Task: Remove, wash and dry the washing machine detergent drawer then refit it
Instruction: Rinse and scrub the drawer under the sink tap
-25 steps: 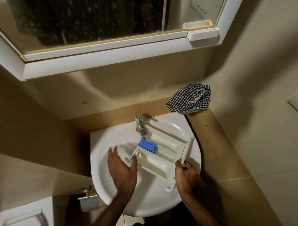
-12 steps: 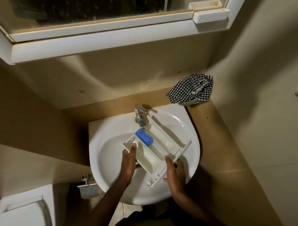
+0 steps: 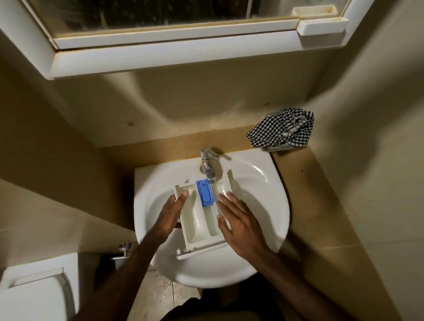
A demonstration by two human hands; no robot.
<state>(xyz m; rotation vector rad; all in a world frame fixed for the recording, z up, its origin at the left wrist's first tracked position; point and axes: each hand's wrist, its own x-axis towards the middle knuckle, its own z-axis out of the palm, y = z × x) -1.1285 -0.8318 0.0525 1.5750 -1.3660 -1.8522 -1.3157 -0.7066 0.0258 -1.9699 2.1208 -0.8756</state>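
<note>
Two hands brace ribbed white plastic drawer (image 3: 199,222) in glossy round basin (image 3: 264,210)

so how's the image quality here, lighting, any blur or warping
Head view: dim, warm light with a bright patch on the wall behind the chrome tap; glare streak on the white ceramic basin; wide-angle bending of the white mirror frame; edges soft, the white plastic detergent drawer fairly sharp.

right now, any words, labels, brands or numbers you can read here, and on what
None can be read.
blue insert in the detergent drawer: raised marks, too small to read.
mirror cabinet frame: faint embossed mark, too blurred to read.
checked cloth: pattern only, no text.
</note>
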